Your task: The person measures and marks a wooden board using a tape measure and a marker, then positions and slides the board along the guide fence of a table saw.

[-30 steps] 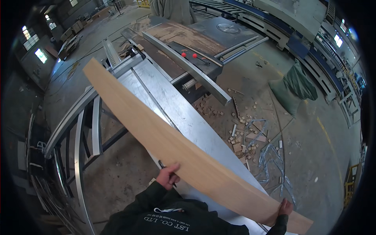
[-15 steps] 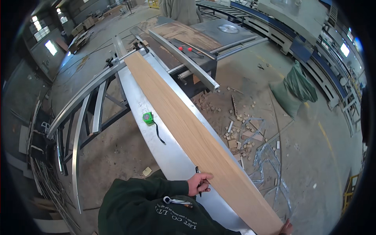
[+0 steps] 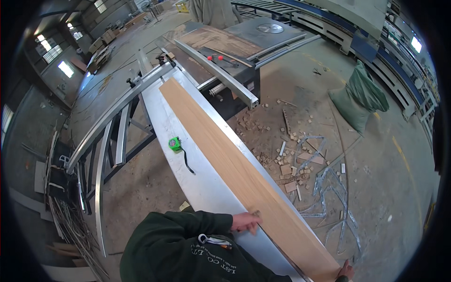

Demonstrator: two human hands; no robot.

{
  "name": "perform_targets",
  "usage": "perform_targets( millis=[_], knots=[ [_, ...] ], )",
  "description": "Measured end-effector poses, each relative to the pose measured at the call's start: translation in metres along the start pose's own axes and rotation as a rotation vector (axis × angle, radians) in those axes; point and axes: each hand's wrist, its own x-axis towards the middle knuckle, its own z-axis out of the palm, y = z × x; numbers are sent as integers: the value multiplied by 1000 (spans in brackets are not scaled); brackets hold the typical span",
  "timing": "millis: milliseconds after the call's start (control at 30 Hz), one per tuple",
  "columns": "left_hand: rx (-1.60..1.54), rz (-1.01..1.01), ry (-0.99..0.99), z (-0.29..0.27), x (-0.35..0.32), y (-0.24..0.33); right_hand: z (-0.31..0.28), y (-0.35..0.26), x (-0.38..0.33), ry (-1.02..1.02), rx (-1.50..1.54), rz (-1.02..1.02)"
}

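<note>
A long light-brown wooden board (image 3: 225, 157) lies lengthwise on a silvery metal sliding table (image 3: 195, 199). My left hand (image 3: 246, 222) is at the board's left edge, its fingers closed there and partly blurred by motion. The black pen seen earlier in that hand cannot be made out. My right hand (image 3: 346, 271) grips the board's near right corner, mostly cut off by the lower edge. Left of the board, a green tape measure (image 3: 174, 144) with a black strap rests on the metal.
A metal fence bar (image 3: 120, 101) crosses the table's far end, over an open frame (image 3: 110, 145). Beyond stands a saw bench (image 3: 221, 40) with a rail (image 3: 221, 77). Wood offcuts (image 3: 293, 171), clear strapping (image 3: 324, 192) and a green sack (image 3: 359, 101) lie on the right floor.
The board has slid toward me, so its far end now sits away from the fence bar. My left hand moved with it, and its pen dropped out of sight. The view shifted slightly.
</note>
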Motion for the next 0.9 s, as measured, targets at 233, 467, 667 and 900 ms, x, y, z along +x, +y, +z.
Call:
perform_targets(
  millis=[233, 467, 667, 900],
  knots=[
    [635, 382, 299, -119, -32, 54, -28, -21, 28, 559, 107, -313],
    [78, 582, 1081, -236, -54, 133, -1, -245, -74, 331, 274, -657],
    [311, 673, 1230, -297, -19, 171, 55, -265, -102, 503, 386, -478],
    [438, 546, 1180, -241, 8, 178, 80, -180, -35, 280, -56, -426]
  ],
)
